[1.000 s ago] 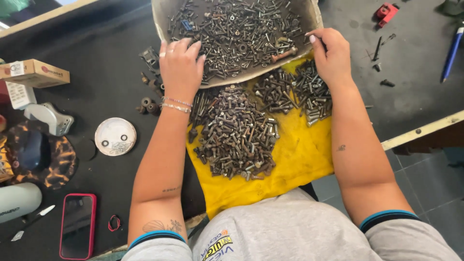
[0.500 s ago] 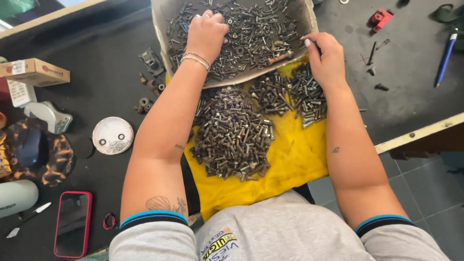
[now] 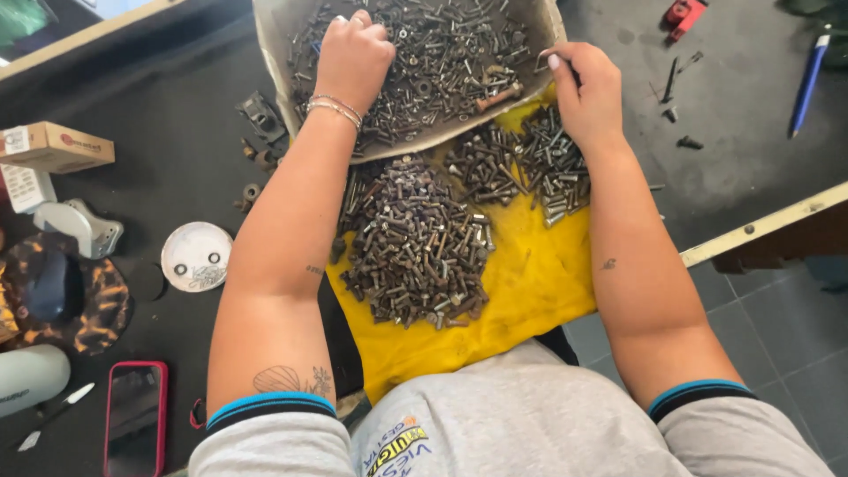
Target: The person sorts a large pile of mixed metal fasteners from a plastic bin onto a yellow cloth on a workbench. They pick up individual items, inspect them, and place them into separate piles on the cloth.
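A cardboard tray (image 3: 269,53) full of mixed screws and bolts (image 3: 442,53) lies on the black table in front of me. My left hand (image 3: 353,57) reaches into the tray, fingers curled down into the hardware. My right hand (image 3: 587,88) rests at the tray's right edge and pinches a small screw between thumb and fingers. Below the tray a yellow cloth (image 3: 521,291) carries a big pile of bolts (image 3: 411,243) and a smaller pile (image 3: 521,163) under my right wrist.
Left of me lie a small cardboard box (image 3: 53,146), a white round lid (image 3: 196,256), a red-cased phone (image 3: 135,415) and a small knife (image 3: 53,413). Dark metal parts (image 3: 261,119) sit by the tray. A blue pen (image 3: 808,75) and red part (image 3: 683,16) lie right. The table edge (image 3: 768,225) runs right.
My left hand has moved from the tray's near rim up into the middle of the hardware. My right hand stays at the tray's right edge.
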